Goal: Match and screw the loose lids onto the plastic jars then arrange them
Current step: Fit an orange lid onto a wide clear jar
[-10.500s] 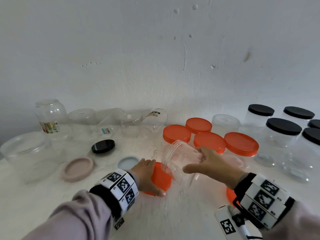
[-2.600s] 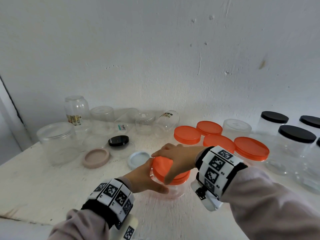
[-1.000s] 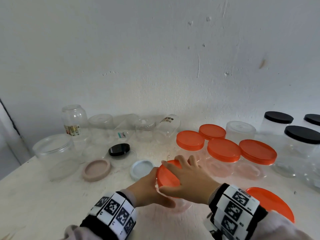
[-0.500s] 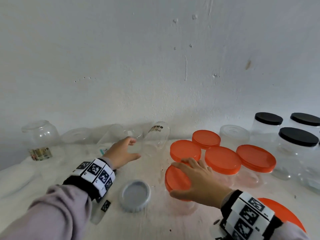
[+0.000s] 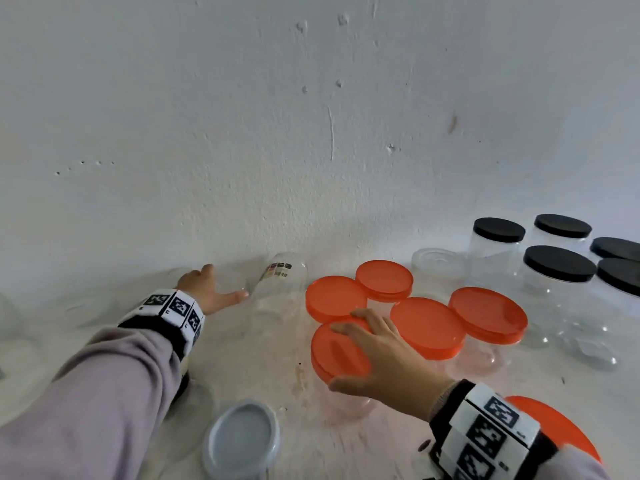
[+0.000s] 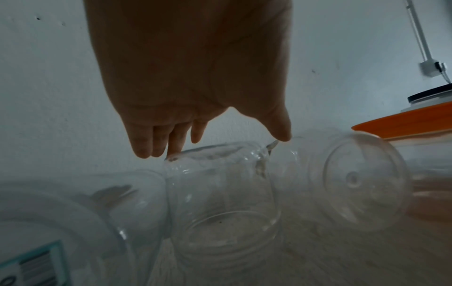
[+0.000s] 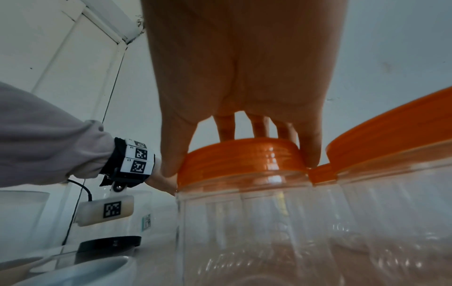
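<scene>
A clear jar with an orange lid (image 5: 337, 355) (image 7: 242, 154) stands at the front of a cluster of orange-lidded jars (image 5: 427, 327). My right hand (image 5: 343, 356) (image 7: 239, 166) lies over that lid, thumb and outer finger down its rim, gripping it. My left hand (image 5: 221, 285) (image 6: 217, 147) reaches to the wall and hovers open over a small clear lidless jar (image 6: 220, 189); its fingertips (image 6: 171, 152) touch the jar's upper edge. Beside it a labelled clear jar (image 5: 280, 282) (image 6: 354, 183) lies on its side.
A loose pale blue lid (image 5: 242, 441) lies near the front. At the front right lies a loose orange lid (image 5: 557, 434). Black-lidded jars (image 5: 557, 268) and a clear-lidded jar (image 5: 438, 261) stand at the back right. More clear jars (image 6: 49, 222) crowd the left, with a black lid (image 7: 110, 243).
My left hand let go of the orange-lidded jar's body and has reached farther toward the clear jars by the wall. My right hand stays on the orange lid.
</scene>
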`<state>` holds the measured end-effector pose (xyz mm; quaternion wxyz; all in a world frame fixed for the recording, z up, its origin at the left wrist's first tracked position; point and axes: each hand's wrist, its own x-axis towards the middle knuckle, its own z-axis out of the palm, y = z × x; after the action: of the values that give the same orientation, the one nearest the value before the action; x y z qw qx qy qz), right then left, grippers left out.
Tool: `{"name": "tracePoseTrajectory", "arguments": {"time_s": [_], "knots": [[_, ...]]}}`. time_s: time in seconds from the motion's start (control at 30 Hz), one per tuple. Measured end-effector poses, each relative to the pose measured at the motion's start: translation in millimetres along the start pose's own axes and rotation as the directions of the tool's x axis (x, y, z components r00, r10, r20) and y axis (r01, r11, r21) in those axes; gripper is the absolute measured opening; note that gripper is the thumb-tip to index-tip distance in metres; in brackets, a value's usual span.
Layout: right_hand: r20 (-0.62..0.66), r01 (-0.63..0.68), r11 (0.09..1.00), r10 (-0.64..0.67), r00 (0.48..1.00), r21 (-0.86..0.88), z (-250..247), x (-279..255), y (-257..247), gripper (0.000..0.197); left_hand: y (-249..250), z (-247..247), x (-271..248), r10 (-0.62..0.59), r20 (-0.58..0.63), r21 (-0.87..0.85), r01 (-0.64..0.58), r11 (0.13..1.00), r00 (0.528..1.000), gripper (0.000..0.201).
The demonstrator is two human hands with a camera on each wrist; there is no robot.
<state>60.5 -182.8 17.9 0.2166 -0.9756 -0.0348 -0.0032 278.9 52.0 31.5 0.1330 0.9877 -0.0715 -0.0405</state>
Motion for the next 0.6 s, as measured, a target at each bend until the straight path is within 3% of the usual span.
{"name": "tracePoseTrajectory", "arguments": {"time_s": [0.13, 0.27, 0.33, 0.47, 0.6], "knots": [[-0.012, -0.006, 1.0, 0.006, 1.0, -0.002, -0.9, 7.4, 0.4, 0.077, 3.3, 3.5, 0.4, -0.03, 0.027, -0.024, 0.031, 0.999, 0.999, 0.107], [-0.039, -0.024, 0.999, 0.023, 0.999, -0.042, 0.4, 13.4, 1.3, 0.075, 3.9, 5.1, -0.5, -0.063, -0.023, -0.026, 0.062, 0.998, 0.998, 0.093], [-0.064, -0.035, 0.996, 0.03, 0.997, -0.085, 2.0, 14.8, 0.7, 0.073, 4.5, 3.0, -3.2, -0.06, -0.042, -0.021, 0.059, 0.998, 0.997, 0.097], [-0.111, -0.019, 0.976, -0.005, 0.994, -0.216, 5.0, 12.1, -1.6, 0.069, 5.7, -5.6, -13.3, -0.048, -0.137, -0.078, 0.037, 0.996, 0.989, 0.107], [-0.097, 0.013, 0.986, -0.03, 0.995, -0.168, 1.4, -6.1, 3.9, 0.07, 6.8, -16.9, -30.1, -0.04, -0.241, -0.075, 0.022, 0.997, 0.97, 0.104]]}}
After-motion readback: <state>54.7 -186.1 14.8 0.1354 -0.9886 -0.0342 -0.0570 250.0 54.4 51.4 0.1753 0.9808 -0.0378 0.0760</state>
